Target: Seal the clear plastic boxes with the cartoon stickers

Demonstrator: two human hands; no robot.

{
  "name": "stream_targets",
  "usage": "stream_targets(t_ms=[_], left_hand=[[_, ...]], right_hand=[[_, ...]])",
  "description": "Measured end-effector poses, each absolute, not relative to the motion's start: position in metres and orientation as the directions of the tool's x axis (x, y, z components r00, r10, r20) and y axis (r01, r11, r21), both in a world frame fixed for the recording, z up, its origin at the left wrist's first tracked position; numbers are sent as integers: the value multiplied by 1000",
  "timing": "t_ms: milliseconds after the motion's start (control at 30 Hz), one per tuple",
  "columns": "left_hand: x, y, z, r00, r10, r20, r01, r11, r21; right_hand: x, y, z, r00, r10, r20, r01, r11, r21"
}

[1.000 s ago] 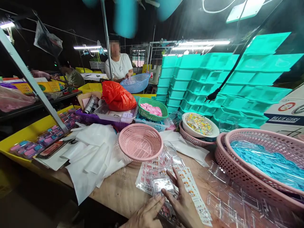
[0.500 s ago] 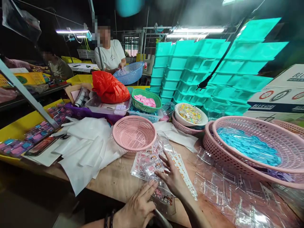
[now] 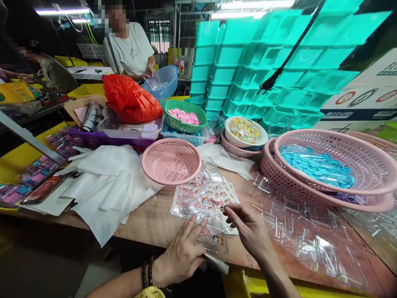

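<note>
My left hand point(image 3: 182, 248), with a beaded bracelet point(image 3: 147, 271) at its wrist, lies with fingers stretched out over the near edge of a clear plastic case point(image 3: 214, 239). Pink and brown prints show on or through the case. To its right, my right hand point(image 3: 248, 225) is raised a little, thumb and forefinger pinched on a small sticker point(image 3: 222, 209). Beneath and behind the hands lie sticker sheets point(image 3: 180, 203) with pink and brown cartoon prints. More clear plastic cases point(image 3: 214, 176) rest on top of them.
A pink basket point(image 3: 171, 161) stands behind the sheets. White paper sheets point(image 3: 105, 165) spread at left. Clear plastic shells point(image 3: 310, 240) cover the right side, below a large basket holding blue pieces point(image 3: 316, 165). Teal bins point(image 3: 260, 62) are stacked behind; a co-worker point(image 3: 130, 49) holds a blue basket.
My right hand has moved off the sheets toward the right, its spread fingers now closed in a pinch. The left hand stays at the case. The view has tilted down.
</note>
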State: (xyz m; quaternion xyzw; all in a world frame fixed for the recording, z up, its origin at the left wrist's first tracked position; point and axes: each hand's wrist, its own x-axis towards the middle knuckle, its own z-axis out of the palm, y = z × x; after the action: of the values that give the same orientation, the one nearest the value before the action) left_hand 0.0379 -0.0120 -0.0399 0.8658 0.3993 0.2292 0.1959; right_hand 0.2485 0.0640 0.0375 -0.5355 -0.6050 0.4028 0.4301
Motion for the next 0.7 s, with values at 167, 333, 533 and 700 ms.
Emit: stream_targets(t_ms=[167, 333, 533, 700], left_hand=[[33, -12, -39, 573, 767, 289, 532, -617, 580], [29, -11, -43, 551, 752, 362, 472, -638, 609], [26, -12, -49, 521, 735, 433, 433, -665, 608], [25, -14, -50, 475, 739, 478, 366, -660, 657]], right_hand=[[245, 66, 41, -48, 980, -195, 165, -185, -969], [241, 70, 47, -162, 903, -398, 160, -374, -913], [238, 74, 44, -240, 858, -455, 262, -394, -881], [235, 72, 39, -229, 852, -471, 293, -400, -868]])
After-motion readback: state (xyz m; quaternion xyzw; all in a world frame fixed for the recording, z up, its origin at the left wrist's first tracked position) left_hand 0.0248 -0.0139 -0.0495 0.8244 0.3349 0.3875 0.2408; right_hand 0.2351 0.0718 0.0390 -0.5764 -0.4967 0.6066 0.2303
